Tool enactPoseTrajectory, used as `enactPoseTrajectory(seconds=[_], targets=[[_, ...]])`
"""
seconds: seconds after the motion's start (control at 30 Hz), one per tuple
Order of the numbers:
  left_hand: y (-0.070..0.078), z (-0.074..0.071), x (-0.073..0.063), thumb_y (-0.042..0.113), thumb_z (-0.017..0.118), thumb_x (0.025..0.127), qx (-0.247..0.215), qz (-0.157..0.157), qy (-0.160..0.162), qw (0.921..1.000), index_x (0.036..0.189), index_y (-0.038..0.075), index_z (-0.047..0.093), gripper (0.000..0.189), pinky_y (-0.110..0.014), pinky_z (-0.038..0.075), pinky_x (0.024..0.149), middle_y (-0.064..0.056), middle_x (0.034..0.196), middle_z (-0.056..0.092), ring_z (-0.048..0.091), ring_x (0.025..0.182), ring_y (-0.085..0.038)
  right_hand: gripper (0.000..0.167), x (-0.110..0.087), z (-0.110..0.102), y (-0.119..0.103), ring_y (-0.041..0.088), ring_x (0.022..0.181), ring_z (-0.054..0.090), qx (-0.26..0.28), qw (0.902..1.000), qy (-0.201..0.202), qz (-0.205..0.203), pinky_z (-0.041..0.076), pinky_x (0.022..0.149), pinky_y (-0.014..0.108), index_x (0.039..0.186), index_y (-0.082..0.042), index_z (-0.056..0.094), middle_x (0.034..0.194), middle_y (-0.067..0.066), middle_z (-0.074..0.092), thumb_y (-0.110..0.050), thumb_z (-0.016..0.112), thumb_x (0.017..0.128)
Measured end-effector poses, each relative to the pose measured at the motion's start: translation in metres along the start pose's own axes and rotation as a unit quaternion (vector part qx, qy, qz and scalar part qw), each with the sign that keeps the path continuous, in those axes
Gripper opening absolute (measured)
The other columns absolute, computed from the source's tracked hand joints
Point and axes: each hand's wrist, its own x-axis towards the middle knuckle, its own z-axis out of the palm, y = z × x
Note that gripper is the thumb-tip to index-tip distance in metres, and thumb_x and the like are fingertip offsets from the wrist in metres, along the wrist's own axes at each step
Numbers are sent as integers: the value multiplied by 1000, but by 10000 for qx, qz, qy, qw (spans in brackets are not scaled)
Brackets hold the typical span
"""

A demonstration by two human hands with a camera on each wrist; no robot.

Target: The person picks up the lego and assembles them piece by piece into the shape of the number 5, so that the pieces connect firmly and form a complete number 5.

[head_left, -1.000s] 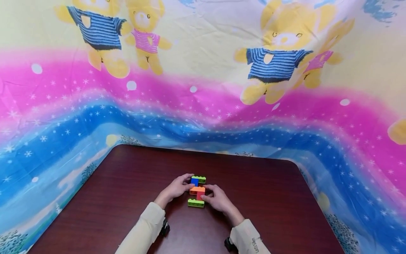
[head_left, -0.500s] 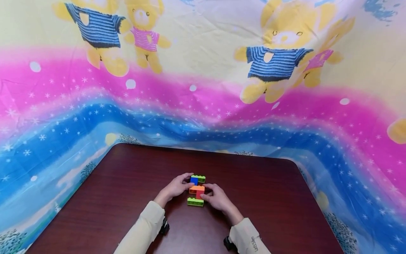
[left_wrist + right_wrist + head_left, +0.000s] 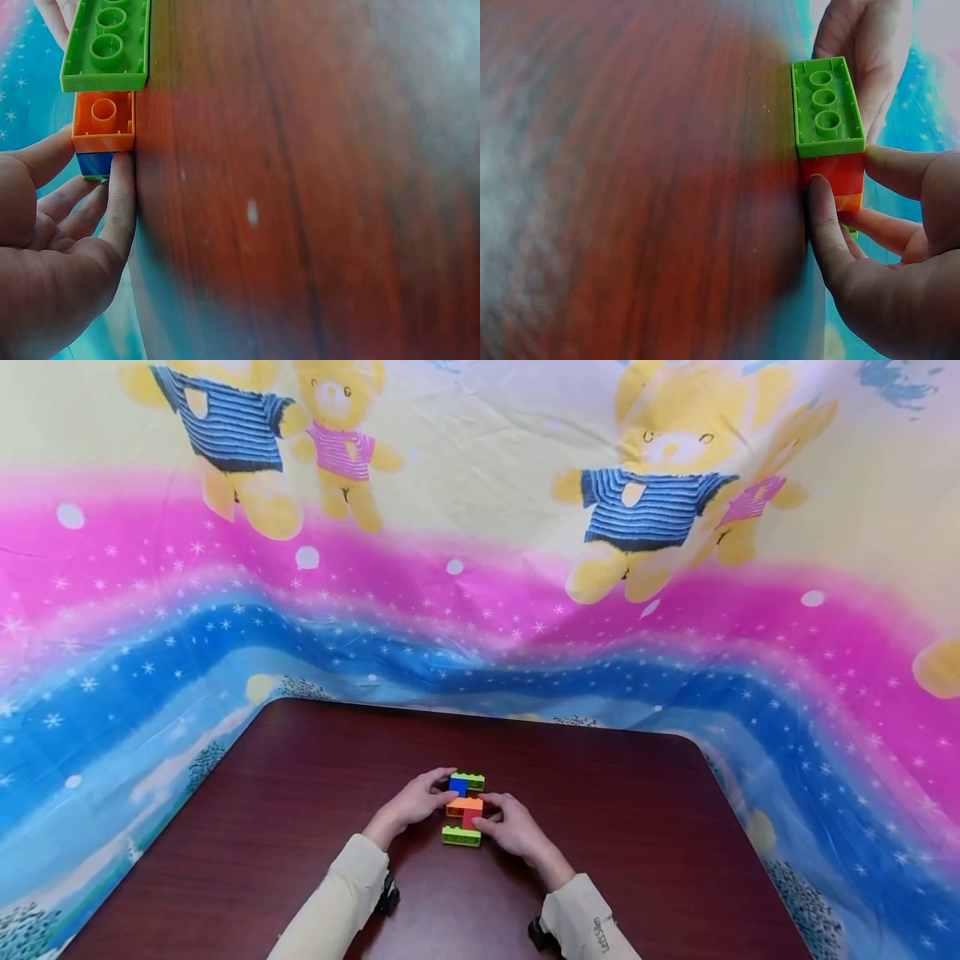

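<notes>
A joined row of toy building bricks lies on its side on the table, forming an S shape. From far to near it runs green, blue brick, orange brick, red brick and green brick. My left hand holds the row from the left, its fingers around the blue and orange bricks. From the right, my right hand grips it around the red and orange bricks. Hollow undersides with round tubes show on the near green brick in the right wrist view.
The dark reddish-brown wooden table has rounded far corners. Behind it hangs a cloth backdrop printed with bears and snowflakes, close along the table's far and side edges. Each light sleeve carries a black device at the wrist.
</notes>
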Motion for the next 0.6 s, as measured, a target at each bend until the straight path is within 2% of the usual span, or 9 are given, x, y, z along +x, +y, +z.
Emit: enactPoseTrajectory(seconds=[0.2, 0.4, 0.6], targets=[[0, 0, -1, 24, 65, 103, 3, -128, -17, 9999, 156, 10, 46, 58, -40, 56, 92, -18, 150, 53, 61, 113, -25, 55, 0, 2, 2, 20, 96, 61, 6, 10000, 15, 13, 58, 82, 36, 144, -7, 59, 125, 11, 60, -27, 76, 96], [0, 0, -1, 24, 64, 104, -33, -101, -24, 9999, 157, 10, 44, 58, -39, 56, 88, -19, 152, 51, 63, 114, -26, 54, 0, 2, 2, 19, 96, 61, -18, 10000, 51, -18, 57, 80, 34, 144, -7, 59, 125, 11, 61, -28, 76, 96], [-3, -3, -5, 23, 64, 104, -194, -37, -16, 9998, 157, 10, 43, 59, -43, 57, 94, -19, 152, 52, 66, 115, -26, 55, -3, 0, 3, 19, 97, 61, -36, 10000, 59, -65, 57, 81, 34, 144, -7, 59, 128, 12, 61, -30, 76, 96]])
